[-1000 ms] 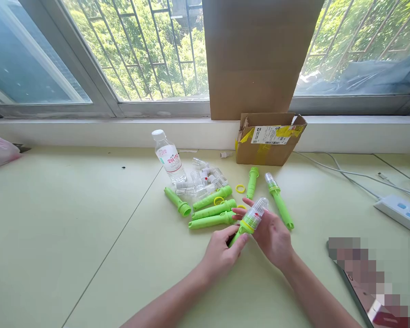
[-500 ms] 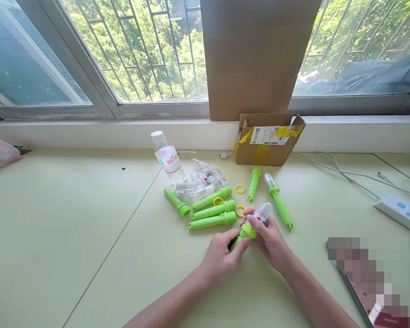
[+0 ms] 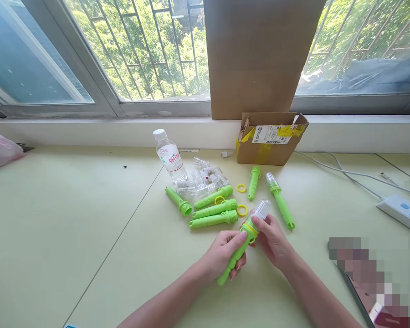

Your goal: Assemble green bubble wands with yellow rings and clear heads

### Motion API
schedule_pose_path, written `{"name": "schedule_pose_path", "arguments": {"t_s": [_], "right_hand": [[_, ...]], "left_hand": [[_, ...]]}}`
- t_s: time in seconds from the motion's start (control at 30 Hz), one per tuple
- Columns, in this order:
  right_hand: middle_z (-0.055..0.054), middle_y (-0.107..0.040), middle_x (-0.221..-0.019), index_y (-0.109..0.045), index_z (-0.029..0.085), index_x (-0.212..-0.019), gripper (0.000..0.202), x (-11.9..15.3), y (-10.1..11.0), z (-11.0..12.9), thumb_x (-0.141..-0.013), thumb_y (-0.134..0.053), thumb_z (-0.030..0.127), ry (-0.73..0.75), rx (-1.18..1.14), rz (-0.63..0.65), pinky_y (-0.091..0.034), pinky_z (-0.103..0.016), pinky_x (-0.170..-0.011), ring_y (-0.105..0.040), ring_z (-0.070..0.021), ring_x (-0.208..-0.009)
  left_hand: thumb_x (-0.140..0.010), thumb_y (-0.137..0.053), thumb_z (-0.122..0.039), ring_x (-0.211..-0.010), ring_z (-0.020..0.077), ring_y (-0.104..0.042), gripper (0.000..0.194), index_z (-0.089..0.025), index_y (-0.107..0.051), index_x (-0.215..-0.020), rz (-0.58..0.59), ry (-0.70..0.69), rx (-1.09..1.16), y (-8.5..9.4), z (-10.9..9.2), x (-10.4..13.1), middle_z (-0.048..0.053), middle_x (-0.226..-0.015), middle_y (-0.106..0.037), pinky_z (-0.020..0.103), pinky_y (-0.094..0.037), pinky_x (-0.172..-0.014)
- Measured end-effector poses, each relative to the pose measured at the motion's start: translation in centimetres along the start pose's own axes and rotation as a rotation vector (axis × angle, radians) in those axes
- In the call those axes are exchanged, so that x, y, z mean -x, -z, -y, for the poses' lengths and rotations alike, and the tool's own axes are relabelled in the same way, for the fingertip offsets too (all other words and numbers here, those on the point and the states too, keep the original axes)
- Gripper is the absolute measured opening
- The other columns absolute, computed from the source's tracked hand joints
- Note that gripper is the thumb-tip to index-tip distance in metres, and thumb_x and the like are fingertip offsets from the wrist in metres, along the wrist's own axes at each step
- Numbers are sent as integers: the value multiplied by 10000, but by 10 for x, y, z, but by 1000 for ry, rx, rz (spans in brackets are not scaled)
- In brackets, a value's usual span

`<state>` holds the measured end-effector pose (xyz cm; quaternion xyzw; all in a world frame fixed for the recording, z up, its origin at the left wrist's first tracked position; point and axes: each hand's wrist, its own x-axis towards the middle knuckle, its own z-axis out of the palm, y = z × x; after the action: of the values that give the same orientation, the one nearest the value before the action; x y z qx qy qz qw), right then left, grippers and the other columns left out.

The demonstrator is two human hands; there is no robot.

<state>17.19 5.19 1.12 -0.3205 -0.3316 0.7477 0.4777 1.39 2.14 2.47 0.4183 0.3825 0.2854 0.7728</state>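
My left hand (image 3: 225,255) is wrapped round the green handle of a stick (image 3: 233,262) with a yellow ring near its top. Closed on the clear cap (image 3: 261,209) at the stick's upper end is my right hand (image 3: 273,239). Left of the hands lie several green handles (image 3: 213,222), with yellow rings (image 3: 242,210) beside them. Behind these is a pile of clear caps (image 3: 198,178). A short green handle (image 3: 254,183) and a capped green stick (image 3: 280,202) lie further right.
A water bottle (image 3: 171,157) stands behind the caps. An open cardboard box (image 3: 269,146) is by the window wall. Cables and a power strip (image 3: 401,212) lie at the right, a dark flat device (image 3: 351,291) at lower right, a pink bag (image 3: 2,150) at far left.
The held stick has turned so that its green handle shows at full length below my left hand. My left fingers now curl round it. The view has shifted slightly.
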Motion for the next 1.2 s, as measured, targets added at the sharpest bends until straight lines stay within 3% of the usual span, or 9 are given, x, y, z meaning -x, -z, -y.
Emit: {"name": "schedule_pose_path", "arguments": {"t_s": [0.07,0.17,0.27,0.57,0.67,0.77,0.87,1.13,1.2], "right_hand": [[-24,-655,-803,-635,234,-898,183,3,-1,1,-796,-691,374,-17,-93,69,-430,-232,-455,-605,-172,-695],[-42,-669,-947,-647,225,-898,179,5,-1,3,-816,-657,384,-26,-235,132,-522,-342,-784,-604,-214,-950],[-7,-639,-733,-625,196,-723,172,6,-3,4,-852,-612,309,-36,-298,154,-420,-415,-990,-599,-157,-794],[51,-454,-478,-506,185,-581,265,5,-13,-3,-835,-574,219,-135,-416,-87,-463,-268,-583,-430,-92,-466],[56,-429,-447,-508,188,-587,228,7,-17,0,-807,-569,201,-117,-454,-71,-446,-267,-542,-406,-94,-437],[57,-415,-436,-503,190,-593,202,9,-20,5,-790,-550,182,-80,-491,-14,-428,-265,-522,-399,-97,-426],[56,-398,-419,-470,192,-565,222,12,-22,11,-773,-545,175,-60,-476,83,-407,-267,-500,-390,-101,-407],[44,-444,-417,-465,198,-542,273,17,-33,14,-790,-578,212,-10,-233,-58,-423,-297,-558,-401,-112,-426],[38,-457,-431,-476,199,-534,285,19,-35,14,-799,-578,218,22,-170,-87,-429,-309,-587,-420,-119,-441]], "left_hand": [[-871,-433,-595,-276,67,-330,446,-163,-544,-878,113,82,121,0,1,1,-73,-424,-426,183,-286,-298],[-848,-445,-621,-285,60,-283,449,-178,-518,-833,265,249,231,-1,2,3,-79,-431,-382,168,-243,-271],[-836,-522,-555,-303,60,-294,370,-198,-453,-768,313,291,235,-5,2,5,-79,-456,-389,162,-273,-254],[-779,-613,-517,-291,58,-319,395,-221,-351,-758,32,242,83,-25,13,3,-113,-444,-400,168,-315,-260],[-772,-625,-490,-283,67,-340,370,-205,-392,-737,122,218,172,-22,15,2,-95,-429,-408,172,-315,-257],[-780,-588,-460,-295,84,-373,304,-188,-459,-737,326,292,332,-15,14,3,-61,-439,-441,182,-323,-258],[-779,-576,-384,-274,59,-288,250,-188,-453,-682,441,351,352,-13,13,7,-68,-409,-393,162,-249,-247],[-697,-564,-215,-322,51,-170,287,-226,-295,-598,109,416,35,-28,12,11,-113,-381,-257,187,-141,-314],[-693,-531,-190,-352,53,-194,255,-221,-299,-591,-4,342,-137,-30,14,9,-106,-407,-255,204,-170,-358]]}}
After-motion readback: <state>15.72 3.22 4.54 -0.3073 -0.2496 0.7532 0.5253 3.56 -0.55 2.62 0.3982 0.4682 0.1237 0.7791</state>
